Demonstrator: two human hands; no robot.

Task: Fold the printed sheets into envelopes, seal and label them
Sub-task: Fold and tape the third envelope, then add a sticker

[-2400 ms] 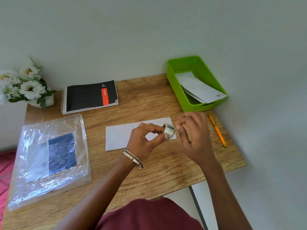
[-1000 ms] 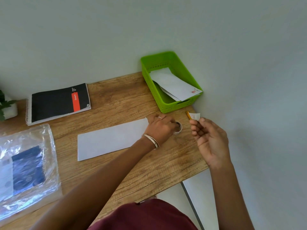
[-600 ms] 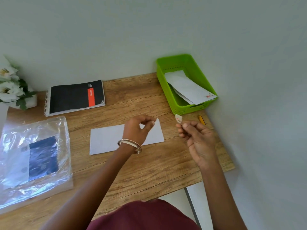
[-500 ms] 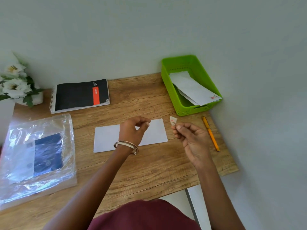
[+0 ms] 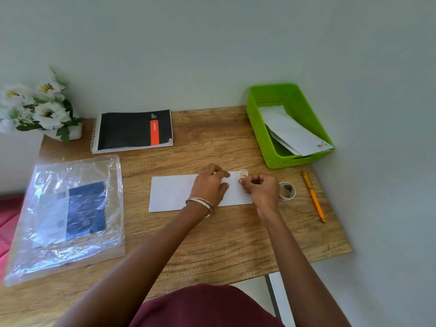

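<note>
A white envelope [image 5: 172, 192] lies flat in the middle of the wooden table [image 5: 212, 237]. My left hand [image 5: 208, 185] rests on its right half and presses it down, fingertips near the top edge. My right hand [image 5: 262, 188] pinches a small white sticker with a red mark [image 5: 243, 173] at the envelope's top right corner. A roll of clear tape [image 5: 287, 191] lies on the table just right of my right hand.
A green basket [image 5: 256, 123] at the back right holds white envelopes [image 5: 295, 131]. An orange pen [image 5: 313, 197] lies near the right edge. A black spiral notebook [image 5: 132, 131], white flowers [image 5: 35, 107] and a clear plastic bag of sheets [image 5: 70, 215] occupy the left.
My left hand put the tape roll down on the table and came down onto the envelope. My right hand carried the sticker from the air to the envelope's top right corner.
</note>
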